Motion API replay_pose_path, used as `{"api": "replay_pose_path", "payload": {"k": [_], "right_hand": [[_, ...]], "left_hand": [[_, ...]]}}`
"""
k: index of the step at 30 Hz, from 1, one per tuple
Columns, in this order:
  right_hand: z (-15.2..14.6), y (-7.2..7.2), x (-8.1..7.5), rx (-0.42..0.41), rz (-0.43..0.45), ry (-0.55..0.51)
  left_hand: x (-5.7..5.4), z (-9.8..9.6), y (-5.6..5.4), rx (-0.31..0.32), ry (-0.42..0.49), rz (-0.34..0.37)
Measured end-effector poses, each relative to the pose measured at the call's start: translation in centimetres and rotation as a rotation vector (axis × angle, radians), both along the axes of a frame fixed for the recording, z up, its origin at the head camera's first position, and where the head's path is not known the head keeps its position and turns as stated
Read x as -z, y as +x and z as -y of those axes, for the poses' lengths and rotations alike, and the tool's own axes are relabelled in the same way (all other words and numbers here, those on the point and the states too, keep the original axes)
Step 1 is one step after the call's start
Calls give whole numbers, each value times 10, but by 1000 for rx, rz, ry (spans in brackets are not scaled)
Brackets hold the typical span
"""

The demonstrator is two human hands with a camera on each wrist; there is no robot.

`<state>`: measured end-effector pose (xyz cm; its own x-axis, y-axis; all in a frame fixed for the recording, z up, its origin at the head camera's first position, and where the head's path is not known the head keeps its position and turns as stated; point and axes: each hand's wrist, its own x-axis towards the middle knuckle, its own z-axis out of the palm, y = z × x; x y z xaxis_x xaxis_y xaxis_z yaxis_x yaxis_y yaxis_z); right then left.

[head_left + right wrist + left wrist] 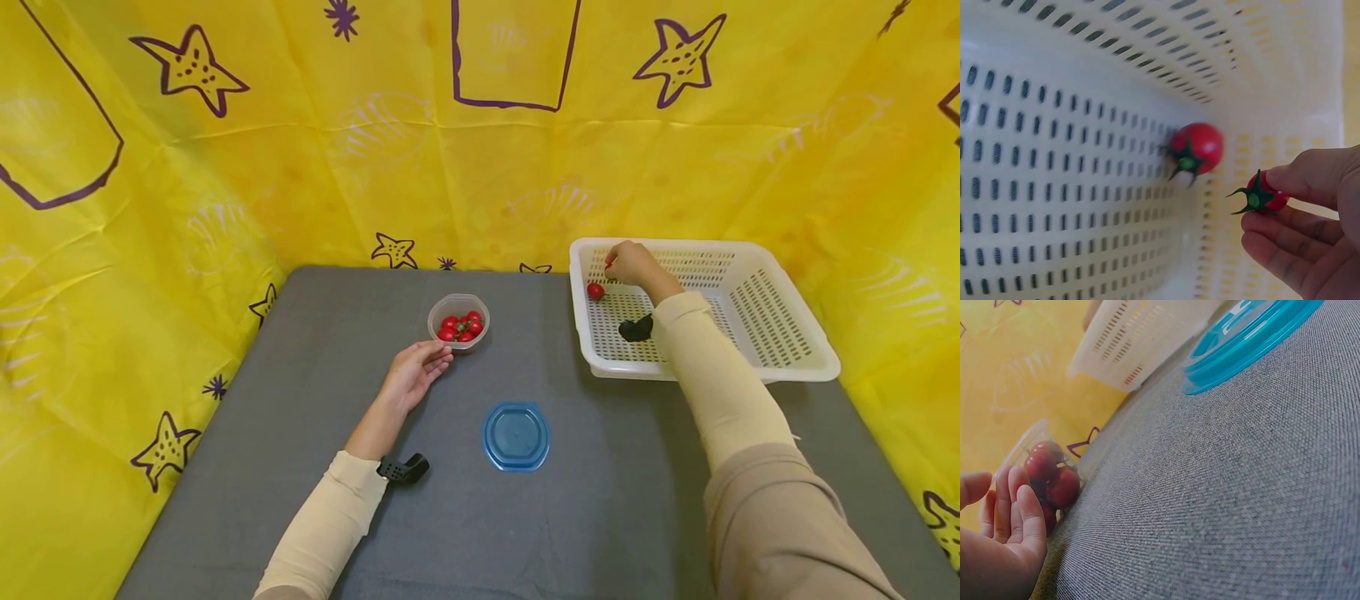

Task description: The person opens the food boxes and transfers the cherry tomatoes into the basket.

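My right hand (634, 263) is inside the white basket (795, 367), pinching a cherry tomato (1267, 192) with a green stem between thumb and fingers. A second cherry tomato (1200, 147) lies on the basket floor near its corner; in the head view this tomato (596, 291) is by the left wall. On the table, a small clear container (459, 300) holds several red cherry tomatoes (465, 327). My left hand (417, 373) is at the container's near left side, fingers loosely extended against or just beside it. In the left wrist view its fingers (1034, 515) partly hide the container.
A blue lid (517, 437) lies flat on the grey tabletop (570, 533), between the container and the near edge. Yellow patterned cloth (480, 192) rises behind and at both sides. A black wrist device (636, 328) shows over the basket at the right wrist.
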<state>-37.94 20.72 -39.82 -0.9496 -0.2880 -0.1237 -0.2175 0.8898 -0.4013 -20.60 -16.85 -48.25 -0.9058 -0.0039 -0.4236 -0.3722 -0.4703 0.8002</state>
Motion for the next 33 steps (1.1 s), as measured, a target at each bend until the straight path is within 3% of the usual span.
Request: {"api": "replay_pose_path", "payload": {"k": [9,18,26,33], "right_hand": [[-9,-2,24,26,62,6],[-7,-3,34,-3,85,50],[-4,0,34,-5,91,54],[-2,2,25,-4,120,60]], "left_hand": [[0,-1,0,8,-22,3],[0,0,1,19,-11,-8],[0,0,0,11,-20,-3],[-1,0,0,3,-27,2]]}}
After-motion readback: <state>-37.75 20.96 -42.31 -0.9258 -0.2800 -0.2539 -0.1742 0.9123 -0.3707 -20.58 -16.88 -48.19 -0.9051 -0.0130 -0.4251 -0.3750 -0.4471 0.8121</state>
